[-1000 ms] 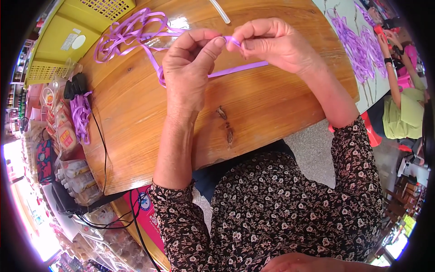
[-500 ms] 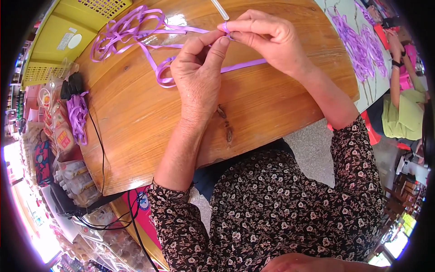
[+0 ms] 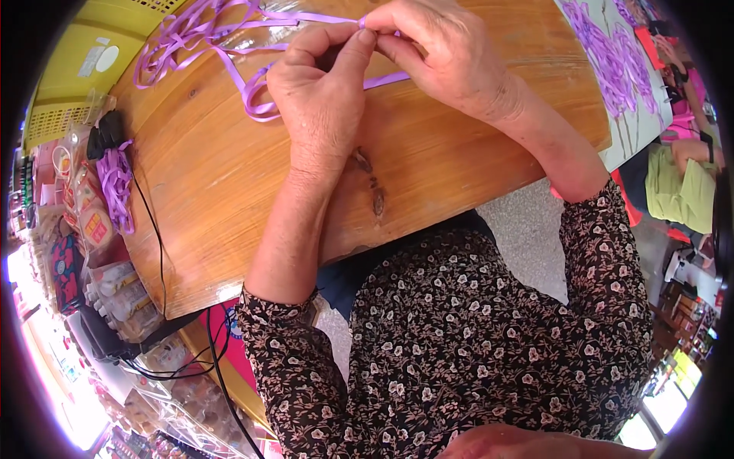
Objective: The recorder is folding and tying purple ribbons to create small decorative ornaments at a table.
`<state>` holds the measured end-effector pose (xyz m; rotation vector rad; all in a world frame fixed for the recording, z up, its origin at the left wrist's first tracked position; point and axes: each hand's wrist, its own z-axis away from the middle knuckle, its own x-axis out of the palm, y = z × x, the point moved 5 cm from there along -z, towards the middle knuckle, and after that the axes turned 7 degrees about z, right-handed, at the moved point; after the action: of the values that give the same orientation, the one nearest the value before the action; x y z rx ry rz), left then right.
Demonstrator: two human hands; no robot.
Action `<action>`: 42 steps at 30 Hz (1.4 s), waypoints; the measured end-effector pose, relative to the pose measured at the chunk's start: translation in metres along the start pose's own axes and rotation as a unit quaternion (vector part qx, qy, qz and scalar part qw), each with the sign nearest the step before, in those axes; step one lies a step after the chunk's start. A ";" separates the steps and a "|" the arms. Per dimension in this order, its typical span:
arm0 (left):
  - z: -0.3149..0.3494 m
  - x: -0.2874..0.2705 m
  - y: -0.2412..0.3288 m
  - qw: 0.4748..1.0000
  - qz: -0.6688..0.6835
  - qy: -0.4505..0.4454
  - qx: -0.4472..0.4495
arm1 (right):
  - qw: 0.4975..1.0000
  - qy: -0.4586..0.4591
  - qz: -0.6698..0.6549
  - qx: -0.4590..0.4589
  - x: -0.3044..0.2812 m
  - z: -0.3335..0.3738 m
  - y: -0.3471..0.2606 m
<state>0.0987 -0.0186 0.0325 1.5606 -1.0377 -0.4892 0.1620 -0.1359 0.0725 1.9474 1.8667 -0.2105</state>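
your left hand (image 3: 321,96) and right hand (image 3: 443,57) meet fingertip to fingertip, both pinched shut on the purple ribbon (image 3: 260,103) at one spot above the wooden table (image 3: 459,176). from that pinch the strand runs left, loops by your left hand, then trails to a tangle at the far-left edge beside the yellow basket (image 3: 84,69). left hand sits nearer the slack.

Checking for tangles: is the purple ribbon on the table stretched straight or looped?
Looped: the purple ribbon curls on the wooden table beside the left hand.
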 end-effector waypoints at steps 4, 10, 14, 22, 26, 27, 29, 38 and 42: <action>0.002 0.000 0.003 1.000 -0.001 0.000 -0.024 | 0.991 -0.049 -0.049 0.115 -0.012 -0.005 -0.002; 0.004 -0.001 -0.002 0.985 0.118 -0.002 -0.125 | 0.742 -0.202 -0.421 0.481 0.006 0.015 0.023; 0.006 0.001 0.000 0.975 0.176 -0.008 -0.134 | 0.685 -0.206 -0.481 0.507 0.005 0.012 0.022; 0.009 0.002 0.004 0.985 0.144 -0.010 -0.093 | 0.765 -0.238 -0.395 0.450 -0.004 0.000 0.016; 0.008 0.002 0.007 0.996 0.046 -0.012 -0.078 | 0.986 -0.137 -0.060 0.077 -0.010 -0.008 0.015; 0.007 0.001 0.007 0.997 0.026 -0.007 -0.069 | 0.993 -0.058 0.048 -0.088 -0.011 -0.006 0.006; 0.007 0.002 0.005 0.996 0.018 -0.006 -0.088 | 0.988 -0.063 0.077 -0.116 -0.014 -0.006 0.005; 0.003 -0.001 -0.013 0.946 0.204 -0.056 -0.244 | 0.993 -0.056 -0.056 -0.083 -0.013 -0.006 0.019; 0.004 -0.001 -0.009 0.952 0.189 -0.035 -0.237 | 0.947 -0.161 -0.177 0.216 -0.018 -0.014 0.024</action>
<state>0.0982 -0.0206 0.0229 0.8997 -1.1407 -0.4833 0.1814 -0.1466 0.0969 1.6685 2.0452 -1.0614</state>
